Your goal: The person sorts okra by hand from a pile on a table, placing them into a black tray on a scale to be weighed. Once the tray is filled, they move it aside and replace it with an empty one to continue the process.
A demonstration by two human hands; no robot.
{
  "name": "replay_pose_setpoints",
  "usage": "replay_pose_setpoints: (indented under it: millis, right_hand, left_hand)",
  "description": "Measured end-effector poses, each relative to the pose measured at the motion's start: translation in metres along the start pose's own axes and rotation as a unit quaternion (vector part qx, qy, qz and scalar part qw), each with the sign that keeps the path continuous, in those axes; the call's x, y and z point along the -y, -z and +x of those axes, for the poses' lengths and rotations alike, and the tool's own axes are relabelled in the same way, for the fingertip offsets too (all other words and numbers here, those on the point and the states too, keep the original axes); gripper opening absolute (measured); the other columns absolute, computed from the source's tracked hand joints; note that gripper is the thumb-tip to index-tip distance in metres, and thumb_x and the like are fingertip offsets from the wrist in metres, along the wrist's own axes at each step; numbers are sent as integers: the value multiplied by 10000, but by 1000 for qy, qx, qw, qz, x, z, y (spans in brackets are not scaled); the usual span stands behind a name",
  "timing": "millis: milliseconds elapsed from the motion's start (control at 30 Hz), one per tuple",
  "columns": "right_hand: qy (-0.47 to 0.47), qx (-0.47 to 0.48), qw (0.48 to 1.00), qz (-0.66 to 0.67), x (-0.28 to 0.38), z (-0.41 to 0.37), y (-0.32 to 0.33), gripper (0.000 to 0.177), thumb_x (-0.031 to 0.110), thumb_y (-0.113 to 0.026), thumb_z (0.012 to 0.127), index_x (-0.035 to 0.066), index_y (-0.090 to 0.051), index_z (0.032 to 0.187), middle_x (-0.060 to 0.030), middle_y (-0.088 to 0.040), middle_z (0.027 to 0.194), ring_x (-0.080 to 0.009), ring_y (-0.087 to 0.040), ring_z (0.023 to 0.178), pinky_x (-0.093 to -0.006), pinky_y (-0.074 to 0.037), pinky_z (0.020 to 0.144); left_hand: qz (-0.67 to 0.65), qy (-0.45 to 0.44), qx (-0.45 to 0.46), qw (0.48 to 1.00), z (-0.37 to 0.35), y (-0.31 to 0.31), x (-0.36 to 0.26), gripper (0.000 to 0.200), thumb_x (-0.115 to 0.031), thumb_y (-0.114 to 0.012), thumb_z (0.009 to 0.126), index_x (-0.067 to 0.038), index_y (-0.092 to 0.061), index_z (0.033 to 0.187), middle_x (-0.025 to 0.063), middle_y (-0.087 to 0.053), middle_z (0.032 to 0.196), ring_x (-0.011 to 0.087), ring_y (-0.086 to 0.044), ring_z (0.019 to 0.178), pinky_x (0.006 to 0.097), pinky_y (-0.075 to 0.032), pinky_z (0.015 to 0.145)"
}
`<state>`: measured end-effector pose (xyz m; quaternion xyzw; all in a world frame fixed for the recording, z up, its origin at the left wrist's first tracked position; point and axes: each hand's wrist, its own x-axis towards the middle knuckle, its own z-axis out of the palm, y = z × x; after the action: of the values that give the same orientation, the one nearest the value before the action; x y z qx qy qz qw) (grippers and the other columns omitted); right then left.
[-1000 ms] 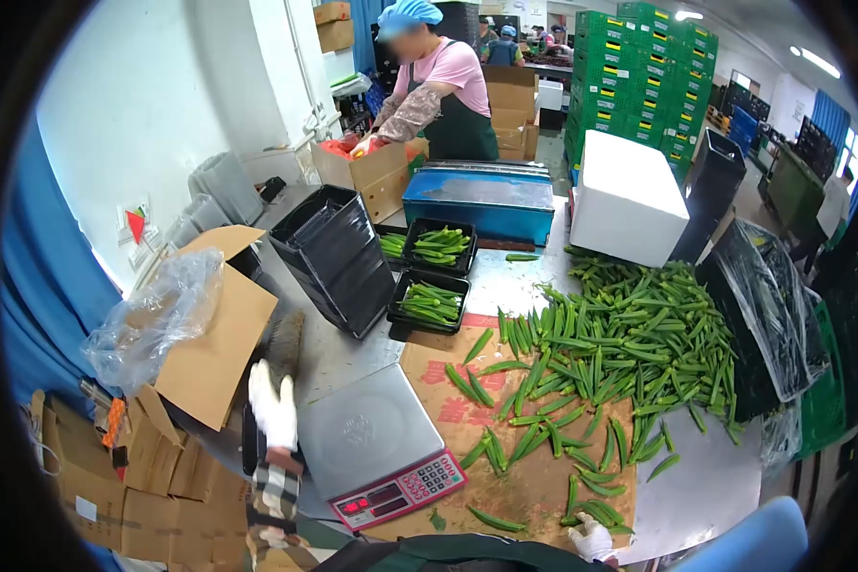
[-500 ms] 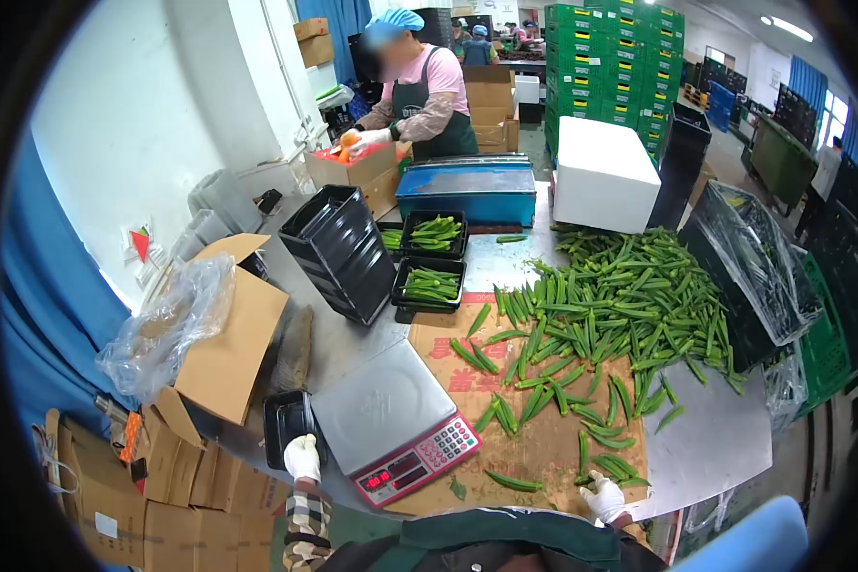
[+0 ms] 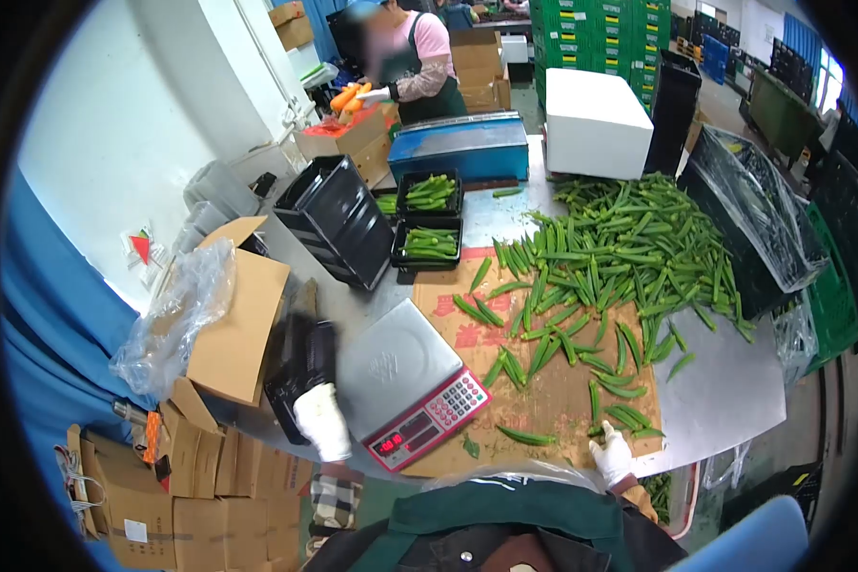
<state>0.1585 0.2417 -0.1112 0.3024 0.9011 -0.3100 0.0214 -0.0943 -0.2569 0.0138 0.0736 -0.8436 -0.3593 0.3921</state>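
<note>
My left hand (image 3: 322, 422), in a white glove, grips the near edge of a black plastic tray (image 3: 300, 370) left of the scale. The tray looks tilted and is blurred by motion. Beside it stands a digital scale (image 3: 396, 367) with a bare metal plate and a lit red display. My right hand (image 3: 612, 456), gloved too, rests on the cardboard sheet with thumb and fingers apart, close to a few okra pods (image 3: 629, 418). Ahead of it a big heap of okra (image 3: 639, 253) spreads over the table.
Two black trays of okra (image 3: 429, 242) (image 3: 431, 194) sit beyond the scale, by a stack of empty black trays (image 3: 334, 224). An open carton (image 3: 234, 324) stands left. A white foam box (image 3: 596, 124) and blue bin (image 3: 458, 150) line the back, where a co-worker (image 3: 419, 62) handles orange produce.
My left hand has moved up with the black tray, which now tilts. My right hand has shifted slightly up beside the okra. The whole view has tipped downward.
</note>
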Motion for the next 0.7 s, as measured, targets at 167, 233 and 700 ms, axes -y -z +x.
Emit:
replay_pose_setpoints:
  millis: [167, 233, 700]
  right_hand:
    - [38, -38, 998, -20, -5, 6, -9, 650, 219, -767, 833, 36, -549, 1417, -162, -663, 952, -277, -660, 782, -385, -533, 726]
    - [23, -35, 998, 50, 0, 3, -6, 635, 172, -758, 837, 30, -547, 1418, -147, -661, 945, -251, -648, 762, -364, -531, 719]
    - [-93, -93, 960, 247, 2, 7, -13, 409, 93, -659, 927, 138, -647, 1333, -41, -680, 868, -109, -509, 648, -269, -462, 639]
  left_hand:
    - [59, -250, 364, 895, -41, -19, -74, 119, -177, -767, 823, -121, -760, 928, 89, -703, 834, 308, -654, 848, 426, -519, 787]
    - [44, -208, 380, 900, -48, -19, -78, 194, -187, -785, 810, -99, -754, 980, 103, -706, 890, 317, -654, 893, 432, -517, 843]
    - [-45, -222, 367, 902, -82, -44, -153, 451, -12, -743, 852, -40, -653, 1292, 153, -644, 1245, 306, -608, 1155, 395, -461, 1035]
